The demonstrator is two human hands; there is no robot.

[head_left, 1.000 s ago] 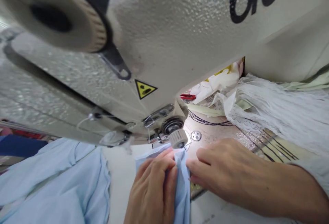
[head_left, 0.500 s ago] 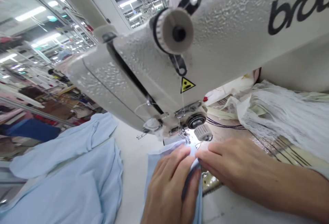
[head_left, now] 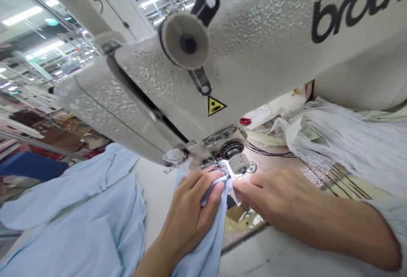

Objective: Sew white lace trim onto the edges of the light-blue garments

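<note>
Far left of the grip, a blue heap (head_left: pixel 79 217) of cloth lies slack on the table (head_left: pixel 155 200). The left hand (head_left: pixel 193 209) pinches a fold of the light-blue fabric (head_left: pixel 208 247) between thumb and fingers, and the rest of the strip hangs down past the wrist. Just ahead of that grip, under the sewing machine (head_left: pixel 254 48), the fabric's edge sits at the presser foot (head_left: pixel 224 172). The right hand (head_left: pixel 280 200) comes in from the other side, fingers stretched and close together with the tips on the same edge. Whether its thumb pinches from below is hidden. Beyond it lies lace cloth (head_left: pixel 349 141). To do this well, I judge the fold should stay taut between the two hands, with its edge square to the foot and the fingertips clear of the needle.
</note>
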